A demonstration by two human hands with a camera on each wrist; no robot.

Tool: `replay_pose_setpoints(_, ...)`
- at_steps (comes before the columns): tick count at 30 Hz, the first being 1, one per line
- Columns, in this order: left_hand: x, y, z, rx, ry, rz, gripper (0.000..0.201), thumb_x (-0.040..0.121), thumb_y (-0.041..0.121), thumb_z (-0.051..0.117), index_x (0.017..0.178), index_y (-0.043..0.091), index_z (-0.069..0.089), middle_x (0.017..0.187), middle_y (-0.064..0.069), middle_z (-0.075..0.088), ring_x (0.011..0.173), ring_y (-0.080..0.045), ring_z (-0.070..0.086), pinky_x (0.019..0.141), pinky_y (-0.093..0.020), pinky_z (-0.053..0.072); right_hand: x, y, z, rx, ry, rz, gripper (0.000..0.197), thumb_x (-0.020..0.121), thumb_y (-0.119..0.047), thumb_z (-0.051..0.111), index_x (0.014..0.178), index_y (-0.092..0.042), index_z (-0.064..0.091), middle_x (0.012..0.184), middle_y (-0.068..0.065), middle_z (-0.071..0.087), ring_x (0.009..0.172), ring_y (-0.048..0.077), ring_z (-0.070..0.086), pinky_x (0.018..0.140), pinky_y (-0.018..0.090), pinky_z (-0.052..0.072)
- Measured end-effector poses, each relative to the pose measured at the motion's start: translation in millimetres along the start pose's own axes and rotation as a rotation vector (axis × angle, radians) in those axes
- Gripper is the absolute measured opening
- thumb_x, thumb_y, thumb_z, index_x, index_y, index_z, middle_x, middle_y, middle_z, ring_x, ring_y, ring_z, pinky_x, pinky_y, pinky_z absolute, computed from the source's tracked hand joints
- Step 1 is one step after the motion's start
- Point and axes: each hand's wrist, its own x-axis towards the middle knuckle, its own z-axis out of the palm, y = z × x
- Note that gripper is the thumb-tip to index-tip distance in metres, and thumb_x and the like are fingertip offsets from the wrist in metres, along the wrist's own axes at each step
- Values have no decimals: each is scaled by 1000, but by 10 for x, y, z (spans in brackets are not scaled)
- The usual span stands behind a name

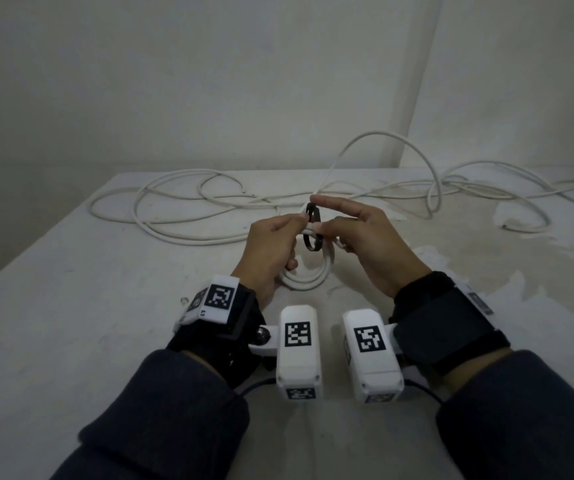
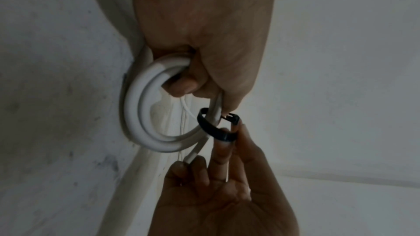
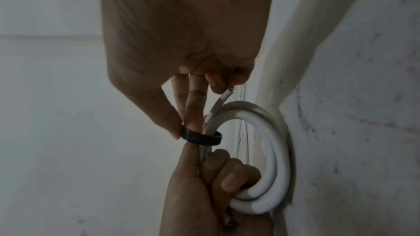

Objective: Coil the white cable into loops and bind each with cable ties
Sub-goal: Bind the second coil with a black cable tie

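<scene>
A small coil of white cable (image 1: 308,277) (image 2: 145,114) (image 3: 272,159) stands upright just above the table. My left hand (image 1: 271,247) (image 2: 204,42) grips its upper side with curled fingers. A black cable tie (image 1: 313,233) (image 2: 216,128) (image 3: 201,137) circles the coil's strands as a loose ring. My right hand (image 1: 358,233) (image 3: 181,60) pinches that tie between thumb and middle finger, with the index finger held straight. The cable's cut end (image 3: 226,96) sticks out by the right fingers. The rest of the cable (image 1: 188,206) trails away over the table.
Loose white cable loops (image 1: 434,181) sprawl across the far half of the grey table (image 1: 71,306) and rise in an arch at the back right. A wall stands behind the table. The table's left edge runs diagonally at the left.
</scene>
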Motion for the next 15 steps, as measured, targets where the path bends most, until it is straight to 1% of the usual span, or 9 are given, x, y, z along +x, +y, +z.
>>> replay_pose_setpoints(3, -1, 0, -2, 0, -4, 7, 24, 95, 20, 56, 104, 6, 72, 47, 10, 36, 40, -5, 29, 40, -17, 30, 2, -2, -3, -20, -10, -10, 40, 82, 2, 65, 120, -11, 65, 47, -9, 55, 49, -2, 52, 54, 2, 37)
replay_pose_setpoints(10, -4, -2, -5, 7, -22, 24, 25, 95, 20, 55, 105, 5, 72, 45, 11, 35, 41, -6, 29, 40, -18, 30, 16, 12, -7, -19, -9, -3, 38, 82, 1, 65, 118, -11, 67, 49, -6, 54, 48, -1, 51, 52, 3, 36)
replay_pose_setpoints(12, 0, -10, -3, 9, -22, 23, 24, 95, 20, 55, 105, 6, 72, 44, 11, 35, 41, -6, 29, 39, -18, 30, 14, 6, -8, -17, -9, -4, 37, 82, 1, 65, 117, -10, 67, 53, -2, 55, 48, -1, 51, 51, 3, 36)
replay_pose_setpoints(15, 4, -3, -5, 4, -23, 22, 24, 95, 19, 55, 106, 6, 72, 43, 12, 35, 41, -6, 28, 39, -17, 29, 9, 6, 1, -11, -14, -7, 37, 83, 2, 64, 118, -10, 66, 64, 8, 54, 47, -1, 51, 51, 4, 36)
